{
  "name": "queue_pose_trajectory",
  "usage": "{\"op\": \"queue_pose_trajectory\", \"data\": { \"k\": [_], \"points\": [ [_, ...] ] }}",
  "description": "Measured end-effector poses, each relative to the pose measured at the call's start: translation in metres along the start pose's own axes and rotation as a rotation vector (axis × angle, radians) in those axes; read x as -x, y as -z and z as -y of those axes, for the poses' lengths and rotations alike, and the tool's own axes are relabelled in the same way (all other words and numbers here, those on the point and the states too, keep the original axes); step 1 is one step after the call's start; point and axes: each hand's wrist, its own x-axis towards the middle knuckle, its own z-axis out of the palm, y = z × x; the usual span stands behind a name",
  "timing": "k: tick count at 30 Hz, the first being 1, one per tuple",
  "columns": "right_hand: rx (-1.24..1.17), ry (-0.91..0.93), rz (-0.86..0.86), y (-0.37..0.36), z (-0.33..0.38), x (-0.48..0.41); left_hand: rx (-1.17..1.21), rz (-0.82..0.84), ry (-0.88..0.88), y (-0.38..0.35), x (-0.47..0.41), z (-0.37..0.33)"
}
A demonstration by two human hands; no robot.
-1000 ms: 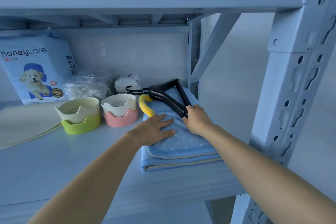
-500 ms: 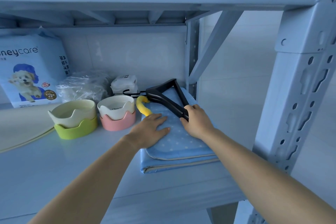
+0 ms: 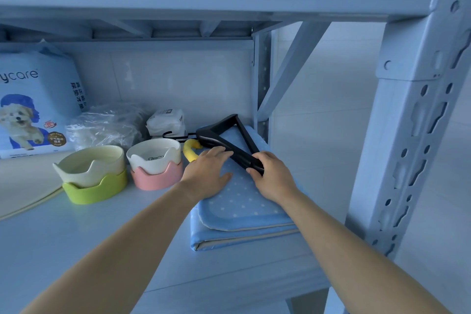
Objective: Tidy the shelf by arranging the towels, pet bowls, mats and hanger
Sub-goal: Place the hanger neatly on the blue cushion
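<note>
A folded blue dotted mat (image 3: 239,206) lies at the right end of the shelf (image 3: 76,250). On its far part rests a black triangular hanger (image 3: 224,132), hook pointing left. My right hand (image 3: 272,176) grips the hanger's near arm. My left hand (image 3: 209,173) lies flat on the mat, fingertips touching the hanger. A yellow curved piece (image 3: 190,151) shows behind my left hand. Two pet bowls stand to the left: a cream one in a green base (image 3: 94,176) and a white one in a pink base (image 3: 155,163).
A flat beige mat (image 3: 23,186) lies at far left. Against the back wall stand a blue pet-pad pack (image 3: 33,107), a crumpled clear plastic bag (image 3: 107,125) and a small white packet (image 3: 167,121). The rack's upright post (image 3: 407,135) rises close on the right.
My left hand has slid forward on the mat until its fingertips reach the hanger. My right hand keeps its grip on the hanger. The camera has drifted slightly right.
</note>
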Motion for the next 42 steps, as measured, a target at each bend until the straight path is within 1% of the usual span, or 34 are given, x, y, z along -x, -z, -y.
{"op": "queue_pose_trajectory", "data": {
  "k": [8, 15, 25, 30, 33, 37, 42],
  "points": [
    [-0.047, 0.002, -0.043, -0.001, -0.006, -0.003, 0.014, -0.018, -0.044, -0.007, -0.012, -0.006],
    [-0.073, 0.013, -0.054, -0.003, -0.007, -0.006, 0.023, -0.001, -0.079, -0.007, -0.024, -0.009],
    [-0.078, 0.043, 0.004, -0.002, -0.007, -0.009, 0.098, -0.111, -0.056, -0.016, -0.037, -0.005],
    [-0.016, 0.052, 0.024, -0.003, -0.006, -0.008, 0.152, -0.156, -0.018, -0.018, -0.04, -0.003],
    [0.0, 0.017, -0.001, -0.002, -0.007, -0.008, 0.15, -0.166, -0.028, -0.021, -0.042, -0.005],
    [-0.034, -0.007, -0.031, -0.003, -0.01, -0.008, 0.152, -0.168, -0.061, -0.025, -0.044, -0.005],
    [-0.084, -0.029, -0.078, -0.002, -0.007, -0.007, 0.11, -0.169, -0.054, -0.024, -0.038, -0.006]
  ]
}}
